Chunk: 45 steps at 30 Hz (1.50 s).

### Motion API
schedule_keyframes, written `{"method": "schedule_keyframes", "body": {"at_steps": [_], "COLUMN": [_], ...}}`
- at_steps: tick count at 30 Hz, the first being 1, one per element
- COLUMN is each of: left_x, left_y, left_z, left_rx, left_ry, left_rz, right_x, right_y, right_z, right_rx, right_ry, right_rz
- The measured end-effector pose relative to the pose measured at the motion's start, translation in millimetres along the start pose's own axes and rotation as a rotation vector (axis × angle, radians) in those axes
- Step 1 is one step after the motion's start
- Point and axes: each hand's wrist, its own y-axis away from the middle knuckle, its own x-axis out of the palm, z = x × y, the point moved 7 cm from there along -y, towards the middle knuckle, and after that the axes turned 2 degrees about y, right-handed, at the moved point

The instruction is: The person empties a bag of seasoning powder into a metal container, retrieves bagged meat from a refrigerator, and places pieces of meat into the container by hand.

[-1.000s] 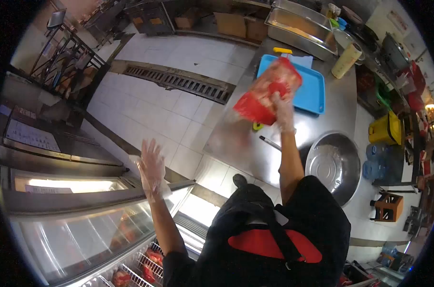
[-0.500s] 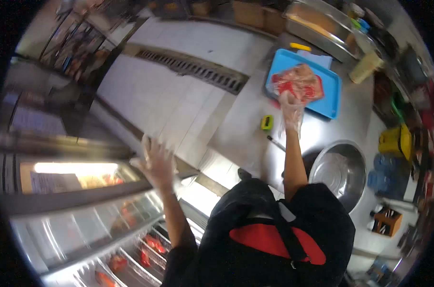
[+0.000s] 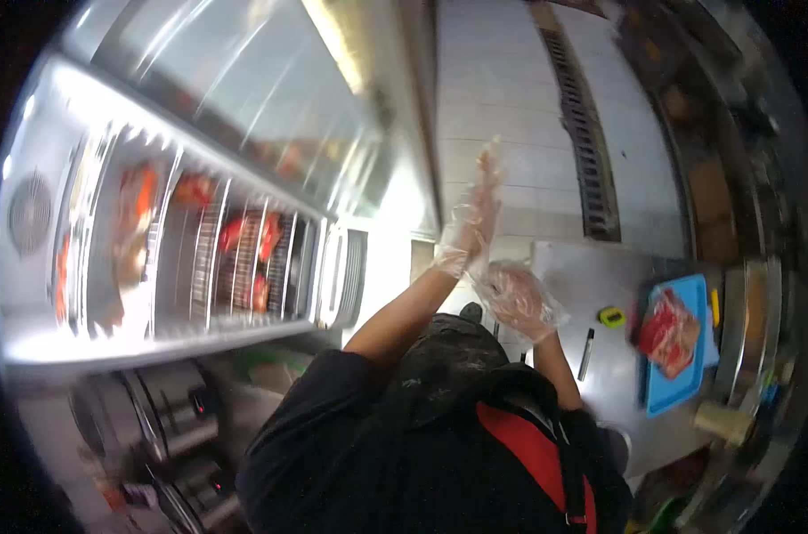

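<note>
My left hand [image 3: 477, 218], in a clear plastic glove, is raised beside the lit cooler with its fingers stretched out. Close below it, near the left wrist, is my right hand [image 3: 521, 304] in a loose, crinkled clear glove. Its fingers point left, look loosely spread and show nothing held; plastic and blur soften their outline. Off to the right, a bag of reddish meat [image 3: 669, 334] lies on a blue tray [image 3: 689, 392]. On the steel table [image 3: 573, 267] between my hands and the tray are a yellow-green gadget [image 3: 612, 317] and a dark pen-like stick [image 3: 586, 354].
The cooler's door [image 3: 235, 80] stands open at the left, and its wire racks [image 3: 212, 258] hold red packages. A floor drain grate [image 3: 582, 133] runs across the tiles ahead. Dark appliances [image 3: 172, 409] stand at lower left; a metal pan [image 3: 751, 329] is beyond the tray.
My view has turned left toward the cooler. My right hand has left the bagged meat on the tray and come close to my left hand, which is still raised.
</note>
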Motion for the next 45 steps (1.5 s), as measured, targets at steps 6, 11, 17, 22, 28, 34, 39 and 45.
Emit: {"method": "schedule_keyframes", "body": {"at_steps": [6,11,17,22,28,34,39,45], "left_x": [-63.6,-146.9,-250.2,-305.7,-297.0,-212.4,-265.3,-308.0], "left_y": [39.6,69.9,151.9,234.8,271.7,199.7,206.3,251.1], "left_z": [-0.6,-40.5,-28.3,-1.9,12.6,50.3,154.5,182.0], "left_rx": [-0.032,0.086,0.08,-0.015,-0.154,-0.232,-0.511,-1.043], "left_ry": [-0.111,0.103,-0.044,-0.066,-0.209,-0.225,-0.332,-0.46], "left_rz": [-0.132,-0.344,-0.574,-0.787,-0.801,-0.358,-0.075,-0.178], "right_x": [18.4,-29.6,-61.8,-39.9,-30.8,-17.8,-15.7,-13.6], "right_y": [-21.9,-80.7,-165.0,-201.8,-206.7,-165.1,-102.4,-46.7], "right_z": [95.6,128.9,93.5,102.3,76.2,93.8,116.5,41.1], "right_rx": [-0.312,-0.117,-0.023,-0.021,0.048,0.069,-0.068,-0.286], "right_ry": [0.17,-0.192,-0.161,-0.216,-0.2,-0.156,-0.349,-0.473], "right_rz": [0.085,-0.006,-0.484,-0.357,-0.357,-0.405,-0.066,-0.262]}}
